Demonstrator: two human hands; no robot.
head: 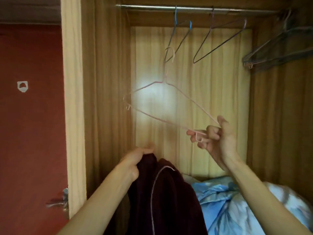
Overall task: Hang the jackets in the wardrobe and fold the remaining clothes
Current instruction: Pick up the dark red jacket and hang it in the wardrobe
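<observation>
I face an open wooden wardrobe (108, 82) with a metal rail (152, 7) across its top. My left hand (135, 160) grips the top of a dark maroon jacket (162, 197) with pale piping, which hangs down in front of me. My right hand (215, 141) pinches the right end of a thin pink wire hanger (169, 102), held up tilted in the wardrobe opening, clear of the rail. The hanger and the jacket are apart.
Two bare wire hangers (183, 36) (220, 41) hang on the rail, and a bunch of several more (277, 50) sits at the far right. A light blue patterned cloth (233, 206) lies at the wardrobe bottom right. A red door (30, 116) with a metal handle stands left.
</observation>
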